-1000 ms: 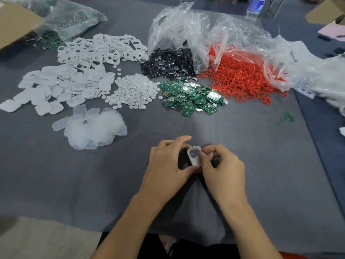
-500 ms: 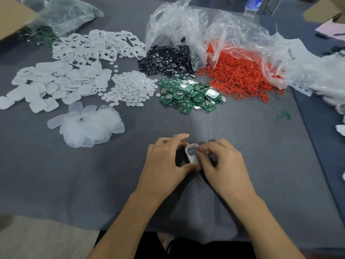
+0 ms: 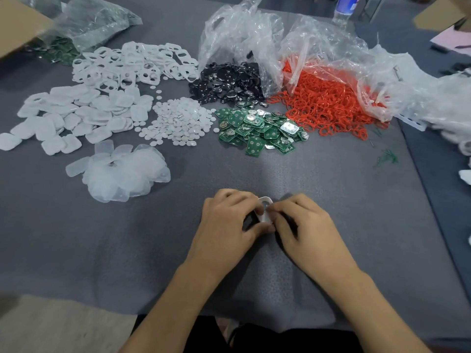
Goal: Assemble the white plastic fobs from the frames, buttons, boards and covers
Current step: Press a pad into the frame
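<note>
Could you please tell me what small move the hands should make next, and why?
Probably the right hand should press into the dark opening of the small white plastic frame: its fingertips sit there, while the left hand grips the frame from the other side.

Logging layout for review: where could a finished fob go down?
Bare mat lies between the green boards and the right hand, and left of the left hand below the translucent covers. Far side is crowded with red rings and bags.

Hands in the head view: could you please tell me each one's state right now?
Left hand: grips the white fob frame.
Right hand: pinches the same frame's right edge.
</note>
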Tool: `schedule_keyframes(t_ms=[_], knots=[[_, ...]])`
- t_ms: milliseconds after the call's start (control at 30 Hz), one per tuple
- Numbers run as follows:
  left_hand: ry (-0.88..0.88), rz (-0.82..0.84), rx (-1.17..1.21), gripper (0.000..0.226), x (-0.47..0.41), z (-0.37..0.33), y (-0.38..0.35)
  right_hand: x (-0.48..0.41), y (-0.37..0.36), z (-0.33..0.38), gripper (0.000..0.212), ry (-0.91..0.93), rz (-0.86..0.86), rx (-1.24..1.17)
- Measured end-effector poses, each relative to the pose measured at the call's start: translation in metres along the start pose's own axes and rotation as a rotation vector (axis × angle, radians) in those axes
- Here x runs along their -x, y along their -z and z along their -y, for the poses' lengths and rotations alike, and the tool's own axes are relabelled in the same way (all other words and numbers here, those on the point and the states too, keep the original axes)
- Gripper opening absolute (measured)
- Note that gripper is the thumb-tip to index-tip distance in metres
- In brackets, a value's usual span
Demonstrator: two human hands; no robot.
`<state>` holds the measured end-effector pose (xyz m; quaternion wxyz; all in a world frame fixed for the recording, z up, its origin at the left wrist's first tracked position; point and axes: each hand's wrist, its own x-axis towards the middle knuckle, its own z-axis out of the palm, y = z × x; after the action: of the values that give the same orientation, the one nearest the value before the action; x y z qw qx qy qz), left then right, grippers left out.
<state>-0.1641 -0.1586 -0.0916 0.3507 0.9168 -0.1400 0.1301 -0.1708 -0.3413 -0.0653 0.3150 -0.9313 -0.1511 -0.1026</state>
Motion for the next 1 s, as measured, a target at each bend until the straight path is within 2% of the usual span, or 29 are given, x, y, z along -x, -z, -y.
schedule_keyframes(t_ms=[233, 567, 1000], knots=[[-0.049, -0.027, -0.03, 0.03, 0.001, -0.003, 0.001, 0.007, 0.005, -0.006, 0.02, 0.074, 0.015, 0.043], [-0.063, 0.019, -0.068, 0.023, 0.002, -0.003, 0.003, 0.008, 0.002, -0.01, 0.016, 0.09, 0.021, 0.032], [0.024, 0.101, 0.024, 0.034, 0.0, -0.005, 0.007, 0.012, -0.004, -0.013, 0.024, 0.105, 0.011, 0.031]])
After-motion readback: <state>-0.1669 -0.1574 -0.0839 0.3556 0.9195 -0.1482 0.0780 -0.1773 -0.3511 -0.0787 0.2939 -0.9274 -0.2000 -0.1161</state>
